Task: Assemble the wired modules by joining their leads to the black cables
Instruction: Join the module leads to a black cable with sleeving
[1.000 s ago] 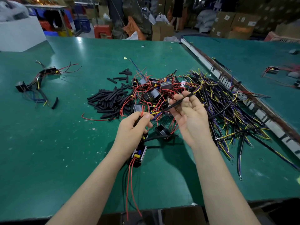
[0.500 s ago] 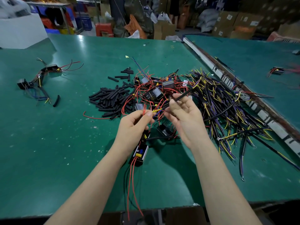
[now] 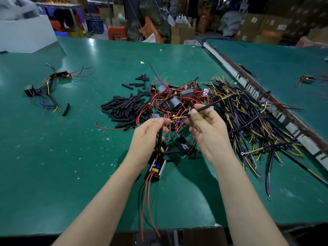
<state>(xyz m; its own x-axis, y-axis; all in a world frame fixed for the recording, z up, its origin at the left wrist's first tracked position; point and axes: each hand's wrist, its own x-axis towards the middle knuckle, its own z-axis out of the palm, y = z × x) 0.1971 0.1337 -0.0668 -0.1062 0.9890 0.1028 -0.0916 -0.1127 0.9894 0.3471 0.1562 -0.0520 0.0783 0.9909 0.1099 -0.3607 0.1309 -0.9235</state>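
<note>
Left hand (image 3: 148, 134) pinches the red leads (image 3: 164, 119) of the module (image 3: 157, 167) hanging below it over the table edge (image 3: 53, 174); right hand (image 3: 206, 129) pinches a black cable (image 3: 206, 107) just beside them. The bared ends look fine and springy, so a loose pinch could let them flick apart, and the tangled pile (image 3: 179, 102) behind might snag the cable.

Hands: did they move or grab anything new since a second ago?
Barely. The right hand still pinches the black cable, now brought closer to the left hand, which keeps holding the module's red leads. Nothing was let go. The module and piles stayed put.
</note>
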